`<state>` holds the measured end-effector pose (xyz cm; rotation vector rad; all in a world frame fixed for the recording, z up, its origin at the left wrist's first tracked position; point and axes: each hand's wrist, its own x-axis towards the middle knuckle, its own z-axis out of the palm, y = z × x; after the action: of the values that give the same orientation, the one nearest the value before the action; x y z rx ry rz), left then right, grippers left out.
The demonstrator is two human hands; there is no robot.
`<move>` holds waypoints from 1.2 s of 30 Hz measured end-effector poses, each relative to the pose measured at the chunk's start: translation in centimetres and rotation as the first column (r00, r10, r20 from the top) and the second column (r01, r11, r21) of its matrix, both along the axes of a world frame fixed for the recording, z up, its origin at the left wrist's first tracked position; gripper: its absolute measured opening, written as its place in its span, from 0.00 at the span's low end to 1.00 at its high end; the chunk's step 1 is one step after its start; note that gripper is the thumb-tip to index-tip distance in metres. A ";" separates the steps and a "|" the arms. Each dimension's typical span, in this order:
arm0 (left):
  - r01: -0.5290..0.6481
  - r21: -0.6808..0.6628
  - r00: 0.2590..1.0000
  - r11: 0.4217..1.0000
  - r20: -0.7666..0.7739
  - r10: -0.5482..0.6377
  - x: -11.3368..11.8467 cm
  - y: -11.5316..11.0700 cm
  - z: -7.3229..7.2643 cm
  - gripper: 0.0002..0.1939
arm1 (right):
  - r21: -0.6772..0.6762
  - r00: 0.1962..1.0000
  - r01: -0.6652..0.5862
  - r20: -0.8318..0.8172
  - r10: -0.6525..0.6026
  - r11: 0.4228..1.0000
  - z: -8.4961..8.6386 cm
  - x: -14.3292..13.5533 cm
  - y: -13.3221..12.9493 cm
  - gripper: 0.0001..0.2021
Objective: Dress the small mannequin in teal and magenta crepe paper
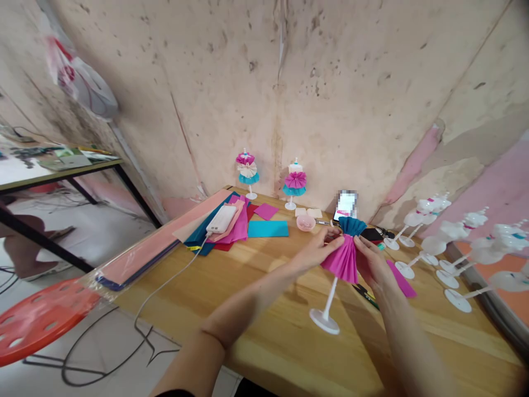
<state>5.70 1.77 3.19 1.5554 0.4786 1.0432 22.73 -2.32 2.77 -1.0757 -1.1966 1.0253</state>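
Note:
A small dress form on a white stand (329,300) tilts above the front of the wooden table. It wears a pleated magenta paper skirt (343,263) with a pleated dark teal paper piece (352,225) above it. My left hand (324,245) pinches the waist from the left, thumb and fingers closed on the paper. From the right, my right hand (372,259) presses its fingers against the same waist. The form's body is hidden inside the paper. Scissors (364,295) lie partly behind my right forearm, and a magenta strip (400,278) lies to the right.
Two dressed forms (248,171) (295,182) stand by the wall. Several bare white forms (463,226) line the right edge. A pink bowl (306,223), a blue paper strip (268,229), stacked papers with a white power bank (221,219), and a lit phone (346,204) lie behind.

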 end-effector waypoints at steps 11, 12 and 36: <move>-0.049 -0.053 0.997 0.997 0.060 0.053 -0.1 0.8 0.0 0.17 | -0.116 0.991 -0.133 -0.047 0.128 0.984 -0.2 -0.1 -0.1 0.19; -0.058 -0.050 0.997 0.997 0.051 0.060 0.0 0.8 -0.2 0.17 | -0.114 0.991 -0.135 -0.034 0.132 0.984 -0.2 -0.1 -0.1 0.20; -0.102 0.295 0.987 0.950 -0.090 0.133 -0.8 1.6 0.1 0.14 | 0.190 0.893 0.139 0.400 -0.206 0.972 2.4 0.0 -1.9 0.17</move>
<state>4.91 3.41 3.29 1.8700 0.5160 1.1633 22.71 -4.24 5.15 -1.2903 -1.4648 0.5629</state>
